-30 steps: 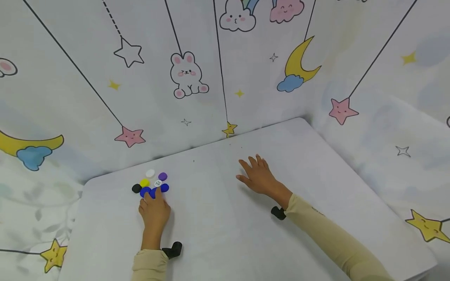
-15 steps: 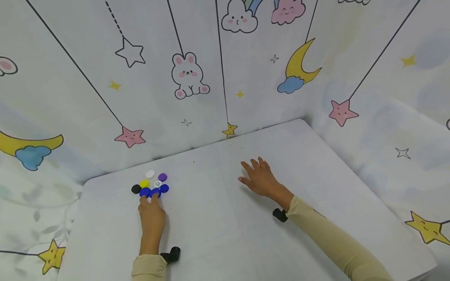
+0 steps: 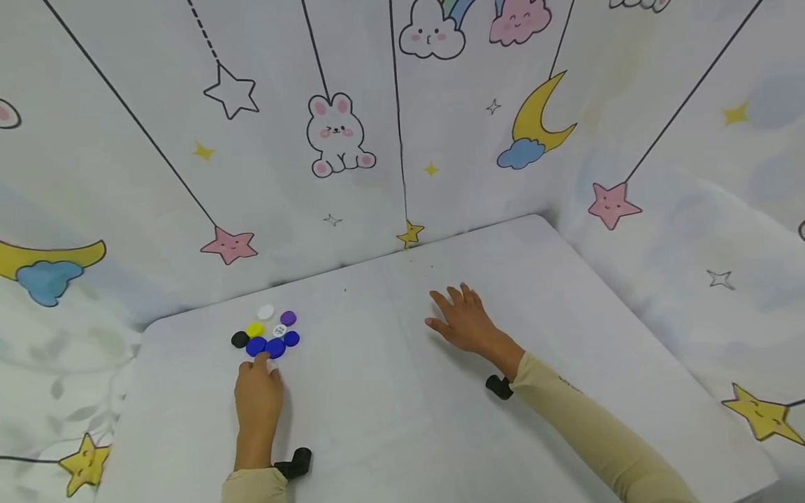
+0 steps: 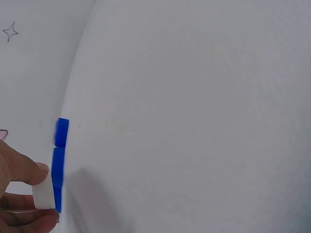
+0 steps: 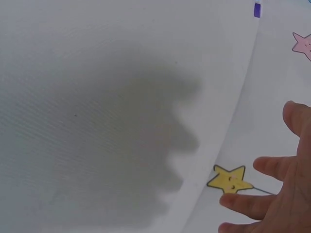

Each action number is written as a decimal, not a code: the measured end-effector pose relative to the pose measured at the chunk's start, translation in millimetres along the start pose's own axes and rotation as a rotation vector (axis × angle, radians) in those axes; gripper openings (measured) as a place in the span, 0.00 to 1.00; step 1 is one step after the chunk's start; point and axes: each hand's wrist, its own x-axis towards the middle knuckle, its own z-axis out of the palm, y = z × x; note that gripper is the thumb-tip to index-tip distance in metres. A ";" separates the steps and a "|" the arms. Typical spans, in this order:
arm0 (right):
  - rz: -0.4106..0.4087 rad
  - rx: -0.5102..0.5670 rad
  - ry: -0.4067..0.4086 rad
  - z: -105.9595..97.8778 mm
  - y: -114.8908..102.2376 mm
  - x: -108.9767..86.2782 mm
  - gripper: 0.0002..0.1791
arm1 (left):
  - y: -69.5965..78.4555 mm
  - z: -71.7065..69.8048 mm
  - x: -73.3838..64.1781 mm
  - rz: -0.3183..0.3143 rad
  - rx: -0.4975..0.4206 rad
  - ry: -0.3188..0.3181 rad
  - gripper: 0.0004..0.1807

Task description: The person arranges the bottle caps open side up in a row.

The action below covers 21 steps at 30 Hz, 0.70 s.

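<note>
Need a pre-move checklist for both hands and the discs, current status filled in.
1. Left hand has the white piece pinched between thumb and fingers: ok.
2. Right hand away from the discs, holding nothing: ok.
3. Three blue discs visible beyond the left fingertips: ok.
4. White piece clear of the blue discs: cannot tell, they overlap in the left wrist view.
5. Mark on the printed white disc readable: not ok, too small.

The head view looks down; wrist views share its table [image 3: 377, 405], nearer.
</note>
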 end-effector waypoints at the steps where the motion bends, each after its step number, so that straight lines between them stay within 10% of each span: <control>1: 0.001 0.000 0.000 -1.1 -0.3 0.7 0.34 | 2.8 -3.8 -0.9 -0.005 -0.010 -0.005 0.19; 21: -0.077 -0.028 0.041 -31.1 -25.8 5.0 0.32 | 109.6 -9.2 6.8 0.479 -0.238 0.063 0.16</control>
